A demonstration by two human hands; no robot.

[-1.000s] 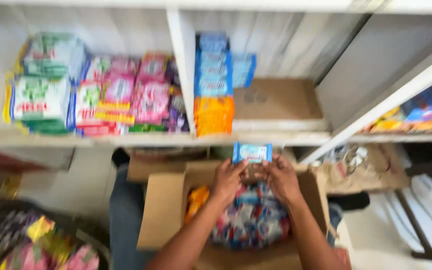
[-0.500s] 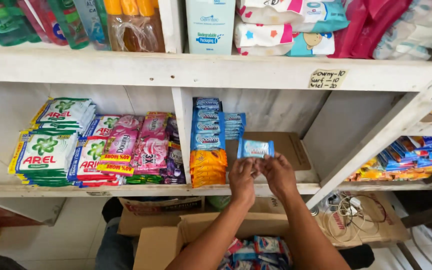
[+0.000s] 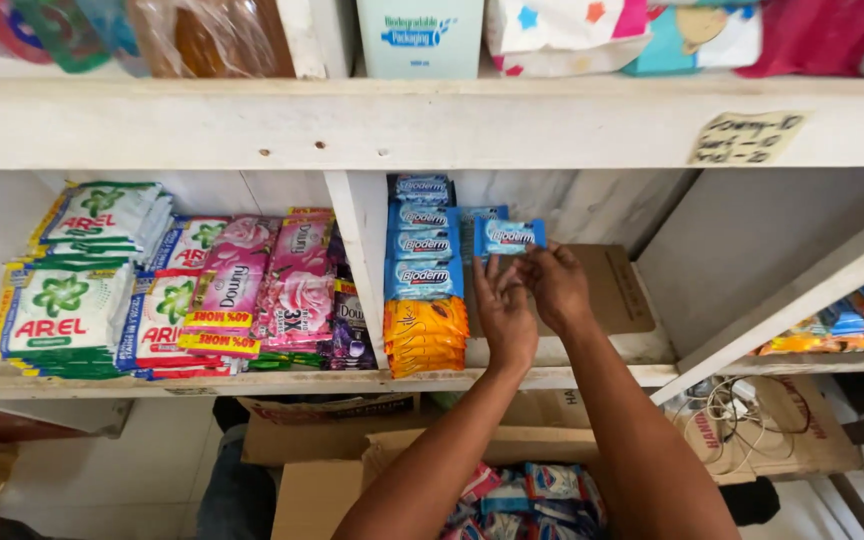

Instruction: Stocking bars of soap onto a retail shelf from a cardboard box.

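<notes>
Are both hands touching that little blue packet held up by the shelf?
Touching. The head view shows the fingertips of the left hand and the right hand meeting the lower edge of the blue packet.

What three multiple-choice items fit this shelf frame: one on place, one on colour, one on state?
1. Where is the small blue rectangular soap packet that both hands hold?
A. in front of the middle shelf bay, beside the blue stack
B. down in the box
C. on the top shelf

2. What colour are the packets at the bottom of the stack right of the white wooden divider?
A. green
B. orange
C. pink

3. What state is the brown cardboard box below the shelf in?
A. taped shut
B. crushed flat
C. open, with packets inside

Answers:
1. A: the left hand and right hand pinch it at shelf height, next to the stacked blue packets.
2. B: orange packets lie under the blue ones.
3. C: its flaps stand apart and wrapped packets show inside.
</notes>
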